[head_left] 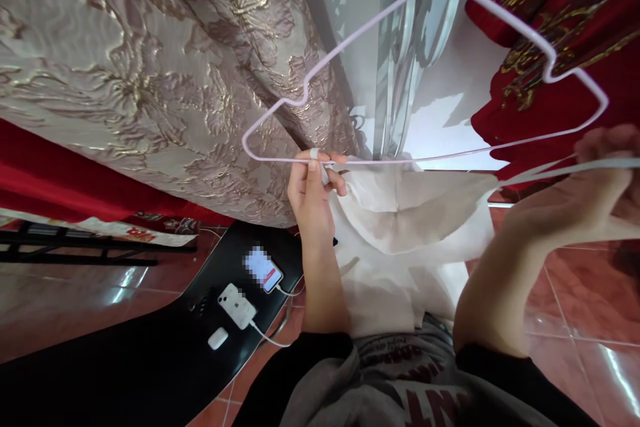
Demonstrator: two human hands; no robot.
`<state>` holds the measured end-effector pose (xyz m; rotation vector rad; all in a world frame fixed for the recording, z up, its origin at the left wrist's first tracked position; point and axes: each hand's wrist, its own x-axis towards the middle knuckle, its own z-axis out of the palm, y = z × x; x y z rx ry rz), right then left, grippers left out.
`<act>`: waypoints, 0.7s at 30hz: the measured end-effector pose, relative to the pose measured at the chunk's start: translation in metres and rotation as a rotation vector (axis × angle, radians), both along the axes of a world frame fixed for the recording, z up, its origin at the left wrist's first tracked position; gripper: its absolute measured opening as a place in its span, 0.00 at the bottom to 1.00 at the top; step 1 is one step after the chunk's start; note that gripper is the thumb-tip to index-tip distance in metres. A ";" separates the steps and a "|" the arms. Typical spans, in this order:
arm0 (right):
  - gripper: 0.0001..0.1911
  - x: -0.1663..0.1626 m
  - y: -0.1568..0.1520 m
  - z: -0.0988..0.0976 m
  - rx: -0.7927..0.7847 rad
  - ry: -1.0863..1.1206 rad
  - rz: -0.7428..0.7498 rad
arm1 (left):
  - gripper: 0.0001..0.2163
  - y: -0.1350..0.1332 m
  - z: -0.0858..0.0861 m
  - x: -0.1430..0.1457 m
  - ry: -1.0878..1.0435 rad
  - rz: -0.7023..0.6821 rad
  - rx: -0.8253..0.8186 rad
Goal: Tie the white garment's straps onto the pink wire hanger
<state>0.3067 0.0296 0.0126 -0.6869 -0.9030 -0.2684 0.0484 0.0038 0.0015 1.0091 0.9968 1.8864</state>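
A thin pale pink clothes hanger (pixel 380 17) hangs in front of me, its hook end at the top of the head view. My left hand (pixel 315 190) is closed at its bottom bar, with a narrow white strip showing at the fingers. Below the bar hangs a cream garment (pixel 415 230) of smooth cloth. A pale strap (pixel 530 175) stretches from the garment's right side to my right hand (pixel 607 177), at the right edge. Those fingers are curled about the strap, partly blurred and cut off by the frame.
Embossed beige-gold fabric (pixel 165 80) fills the left. Red cloth with gold decoration (pixel 545 67) hangs at the right, beside white metalwork (pixel 400 60). A black bench (pixel 150 347) at lower left bears two phones (pixel 237 307) on cables and a small white case (pixel 218 338).
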 end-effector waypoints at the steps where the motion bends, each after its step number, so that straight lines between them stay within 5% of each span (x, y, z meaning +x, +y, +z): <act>1: 0.15 -0.010 -0.007 0.000 -0.054 -0.049 0.023 | 0.16 0.000 0.000 0.001 -0.002 -0.021 -0.003; 5: 0.14 -0.039 -0.021 0.009 -0.484 -0.503 0.343 | 0.14 -0.001 -0.002 0.010 -0.018 -0.061 -0.010; 8: 0.11 -0.041 -0.013 0.011 -0.656 -0.632 0.364 | 0.07 -0.003 -0.007 0.008 -0.042 -0.023 -0.005; 13: 0.07 -0.037 -0.012 -0.001 -0.643 -0.563 0.296 | 0.26 0.003 -0.021 -0.034 -0.007 0.309 0.160; 16: 0.07 -0.040 -0.017 -0.003 -0.623 -0.546 0.293 | 0.21 0.013 -0.019 -0.066 0.088 0.525 0.296; 18: 0.06 -0.044 -0.017 -0.002 -0.619 -0.554 0.302 | 0.16 0.020 -0.009 -0.081 0.138 0.532 0.363; 21: 0.07 -0.050 -0.014 -0.005 -0.628 -0.554 0.332 | 0.11 0.028 0.017 -0.088 0.228 0.361 0.343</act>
